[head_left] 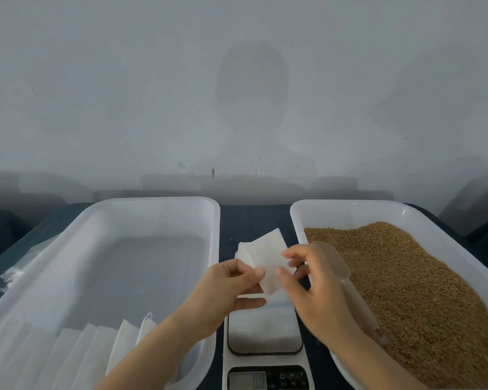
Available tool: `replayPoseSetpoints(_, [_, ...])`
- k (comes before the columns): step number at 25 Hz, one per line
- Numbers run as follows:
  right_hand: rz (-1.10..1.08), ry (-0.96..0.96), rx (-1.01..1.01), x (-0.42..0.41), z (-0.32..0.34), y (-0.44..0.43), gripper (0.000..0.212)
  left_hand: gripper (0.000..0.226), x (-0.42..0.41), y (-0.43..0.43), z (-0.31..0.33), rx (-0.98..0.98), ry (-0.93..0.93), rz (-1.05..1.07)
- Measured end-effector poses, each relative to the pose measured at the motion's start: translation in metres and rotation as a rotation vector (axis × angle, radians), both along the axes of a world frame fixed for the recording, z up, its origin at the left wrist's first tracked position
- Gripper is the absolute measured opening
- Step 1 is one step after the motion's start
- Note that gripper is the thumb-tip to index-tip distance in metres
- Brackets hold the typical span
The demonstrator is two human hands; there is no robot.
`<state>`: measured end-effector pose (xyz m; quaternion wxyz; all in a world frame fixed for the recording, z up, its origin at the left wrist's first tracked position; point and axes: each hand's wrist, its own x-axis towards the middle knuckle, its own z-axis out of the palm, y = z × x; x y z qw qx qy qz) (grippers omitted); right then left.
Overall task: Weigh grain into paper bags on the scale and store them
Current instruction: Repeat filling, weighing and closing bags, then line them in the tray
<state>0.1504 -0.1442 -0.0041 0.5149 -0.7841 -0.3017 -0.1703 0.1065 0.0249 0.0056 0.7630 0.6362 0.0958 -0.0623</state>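
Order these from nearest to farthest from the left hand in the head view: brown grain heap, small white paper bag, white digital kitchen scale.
1. The small white paper bag, pinched in the grip of the left hand, centre.
2. The white digital kitchen scale, just below the hand.
3. The brown grain heap, off to the right.

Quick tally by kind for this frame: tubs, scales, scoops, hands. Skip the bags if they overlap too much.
Tubs: 2 (left tub, right tub)
Scale: 1
Scoop: 1
Hands: 2 (left hand, right hand, both pinching one paper bag)
Total: 6
Stored bags in the left tub overlap; no reliable count.
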Motion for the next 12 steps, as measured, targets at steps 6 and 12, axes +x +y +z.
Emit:
replayPoseSetpoints(6, [0.207, 0.105, -0.098, -0.0039, -0.0051, 0.0069, 0.023, 0.024, -0.0010, -0.0067, -0.0029, 0.166, -0.101, -0.018])
replayPoseSetpoints(12, [0.216, 0.095, -0.086, -0.0030, -0.0039, 0.0042, 0.023, 0.021, -0.0006, -0.0053, -0.0035, 0.130, -0.119, -0.023])
